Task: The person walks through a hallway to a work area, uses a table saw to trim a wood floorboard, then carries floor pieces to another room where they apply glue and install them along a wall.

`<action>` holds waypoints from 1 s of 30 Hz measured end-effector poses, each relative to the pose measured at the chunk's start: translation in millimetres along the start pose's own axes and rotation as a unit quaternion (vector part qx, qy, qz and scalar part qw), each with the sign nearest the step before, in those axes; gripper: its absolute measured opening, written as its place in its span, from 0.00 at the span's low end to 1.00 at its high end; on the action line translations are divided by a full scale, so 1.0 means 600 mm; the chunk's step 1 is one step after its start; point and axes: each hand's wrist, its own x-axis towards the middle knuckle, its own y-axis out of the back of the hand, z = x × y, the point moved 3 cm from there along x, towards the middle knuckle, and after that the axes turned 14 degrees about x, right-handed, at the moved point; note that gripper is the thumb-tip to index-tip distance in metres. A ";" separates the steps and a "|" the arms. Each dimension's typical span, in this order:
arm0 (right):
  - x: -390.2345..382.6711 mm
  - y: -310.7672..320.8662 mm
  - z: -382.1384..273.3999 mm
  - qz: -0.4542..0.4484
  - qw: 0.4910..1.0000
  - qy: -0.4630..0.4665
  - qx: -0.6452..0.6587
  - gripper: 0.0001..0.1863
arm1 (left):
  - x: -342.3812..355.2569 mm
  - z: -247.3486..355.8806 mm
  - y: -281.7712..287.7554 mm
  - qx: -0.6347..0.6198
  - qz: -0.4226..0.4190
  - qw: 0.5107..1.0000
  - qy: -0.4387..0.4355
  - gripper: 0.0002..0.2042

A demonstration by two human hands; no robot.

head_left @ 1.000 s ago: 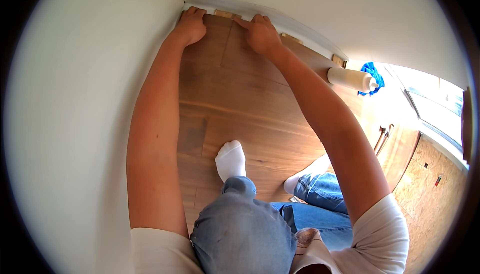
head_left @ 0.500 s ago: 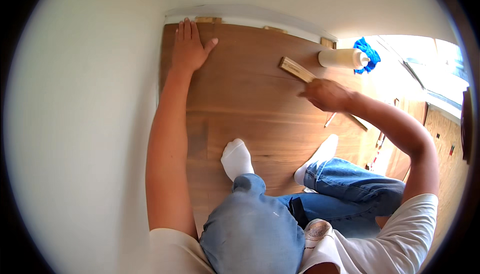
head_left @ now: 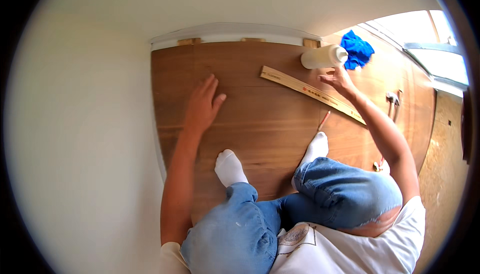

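Observation:
Over the brown wood floorboards, my left hand is open and empty, fingers stretched and thumb apart. Whether it touches the boards I cannot tell. My right hand is beside the cap end of a whitish squeeze bottle lying on its side. Its fingers are apart and not wrapped round the bottle; whether a fingertip touches it is unclear. Below that hand, a long pale wooden strip with printed marks lies slantwise on the boards. A pencil rests near my right foot.
Small wooden spacers sit between the far board edge and the wall. Next to the bottle lies a crumpled blue cloth. A hammer is at the right, near a window. The white wall runs along my left.
My right hand has let go of the wooden strip, which now lies on the floor, and moved to the bottle. My left hand has come back from the far board edge.

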 end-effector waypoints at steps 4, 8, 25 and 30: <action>0.038 -0.062 0.018 0.045 0.997 -0.028 0.063 0.30 | -0.095 0.056 0.002 -0.070 0.022 0.997 0.035 0.18; 0.057 -0.056 -0.052 0.043 0.981 0.116 -0.151 0.30 | -0.133 0.086 -0.017 -0.099 0.031 0.994 0.039 0.16; 0.080 -0.036 -0.461 -0.100 0.965 0.160 -0.184 0.34 | -0.062 -0.009 -0.058 0.088 0.150 0.985 -0.005 0.19; 0.109 -0.108 -0.471 -0.180 0.972 0.044 0.141 0.30 | -0.063 -0.017 -0.084 0.062 0.150 0.987 -0.005 0.18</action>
